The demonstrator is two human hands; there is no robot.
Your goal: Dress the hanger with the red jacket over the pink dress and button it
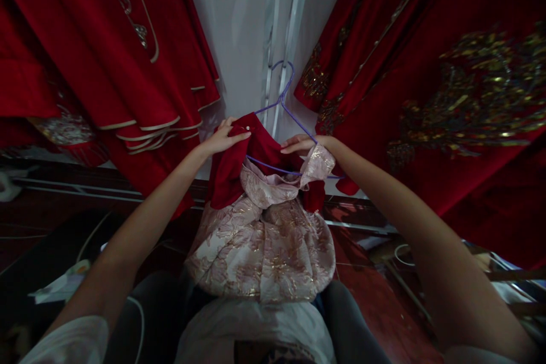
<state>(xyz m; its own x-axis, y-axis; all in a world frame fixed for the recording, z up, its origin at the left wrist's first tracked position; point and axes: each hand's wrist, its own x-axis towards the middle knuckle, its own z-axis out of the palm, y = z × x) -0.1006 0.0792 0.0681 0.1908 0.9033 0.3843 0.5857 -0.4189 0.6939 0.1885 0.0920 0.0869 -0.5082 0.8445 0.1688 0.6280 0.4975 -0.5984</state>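
Person seated, bare arms reaching forward; light is dim. Pink brocade dress (pixel 264 256) lies at centre, its skirt spread near, over the lap; its collar end lies farther off, below the hands. Red garment (pixel 226 182) sits at the far end of the dress, just under and beside the hands.

Left hand (pixel 226 135) rests on the red cloth at its left shoulder — thumb stretched to the right near a small shiny button (pixel 248 128), set apart from the fingers. Whether it pinches the cloth, I cannot tell.

Right hand (pixel 303 144) reaches in from the right, fingers long and pointing left over the red cloth. One sloping side of a purple hanger (pixel 297 119) crosses at this hand, and a pink flap of the dress stands just beside the wrist. Grip partly hidden; cannot tell if it pinches anything.

Hanger hook lies on the far side, in front of pale metal bars (pixel 294 5); its lower bar runs across the neck opening — left portion bare, farther right passing behind the flap.

Far left, red drapes with pale edging (pixel 140 79); far right, red cloth with gold sequins (pixel 473 108).
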